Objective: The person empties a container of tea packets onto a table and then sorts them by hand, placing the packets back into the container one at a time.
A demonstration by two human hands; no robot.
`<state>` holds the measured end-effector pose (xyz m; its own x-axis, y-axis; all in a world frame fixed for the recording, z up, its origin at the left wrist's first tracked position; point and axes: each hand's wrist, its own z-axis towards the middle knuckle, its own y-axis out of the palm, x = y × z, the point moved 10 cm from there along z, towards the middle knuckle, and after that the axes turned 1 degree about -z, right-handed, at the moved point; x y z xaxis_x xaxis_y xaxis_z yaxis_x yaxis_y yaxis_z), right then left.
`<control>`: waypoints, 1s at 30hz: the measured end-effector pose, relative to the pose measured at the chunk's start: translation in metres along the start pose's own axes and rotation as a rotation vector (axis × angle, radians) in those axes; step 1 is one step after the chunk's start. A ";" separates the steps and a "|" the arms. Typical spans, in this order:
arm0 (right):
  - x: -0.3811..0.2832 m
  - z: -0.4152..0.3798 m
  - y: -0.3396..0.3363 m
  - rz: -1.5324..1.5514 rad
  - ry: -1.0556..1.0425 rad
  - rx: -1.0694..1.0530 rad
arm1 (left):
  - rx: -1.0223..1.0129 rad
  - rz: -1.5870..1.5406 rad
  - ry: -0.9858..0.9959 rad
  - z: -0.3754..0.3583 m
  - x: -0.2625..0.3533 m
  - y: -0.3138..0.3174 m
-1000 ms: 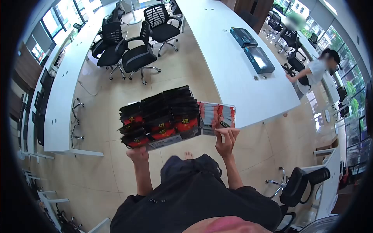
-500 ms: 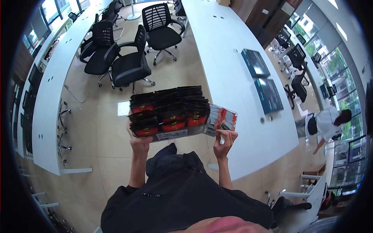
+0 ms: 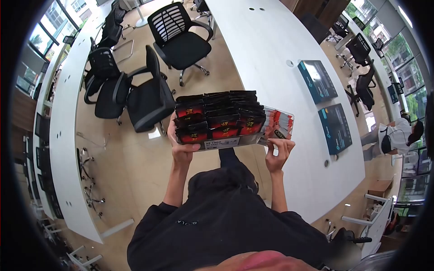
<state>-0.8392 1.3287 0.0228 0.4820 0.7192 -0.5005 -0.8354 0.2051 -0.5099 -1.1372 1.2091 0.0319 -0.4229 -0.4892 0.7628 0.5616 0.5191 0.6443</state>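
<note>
My left hand (image 3: 182,152) is closed around the left end of a clear plastic tray (image 3: 220,143), its thumb along the front under a white printed label. Rows of black and red sachets (image 3: 223,124) stand upright and overlapping in the tray. At the tray's right end sits a clear section with red and silver stick packets (image 3: 279,121). My right hand (image 3: 278,153) pinches the lower front edge of that section with thumb and fingers. Both hands carry the load in front of my body, over the floor and the table's near edge.
A long white table (image 3: 266,58) runs along my right, with two dark flat boxes (image 3: 318,81) on it. Black office chairs (image 3: 177,40) stand ahead on the left, beside another white table (image 3: 68,135). A person (image 3: 398,135) is at the far right.
The view has shifted as I move forward; chairs and table boxes appear nearer. The tray and both hands sit further right and slightly higher in view, with the same grip.
</note>
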 end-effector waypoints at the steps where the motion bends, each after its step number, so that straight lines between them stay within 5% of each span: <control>1: 0.009 0.018 0.018 -0.003 -0.004 0.002 | -0.013 0.006 0.004 0.025 -0.003 0.000; 15: 0.108 0.137 0.158 -0.102 -0.019 -0.040 | -0.228 0.047 -0.175 0.258 -0.087 0.085; 30: 0.188 0.136 0.216 -0.440 0.580 0.134 | -0.495 0.252 -0.539 0.488 -0.269 0.080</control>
<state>-0.9648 1.5979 -0.0862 0.8110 0.0933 -0.5775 -0.5399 0.4994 -0.6775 -1.3259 1.7239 -0.0948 -0.4563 0.0766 0.8865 0.8858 0.1341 0.4444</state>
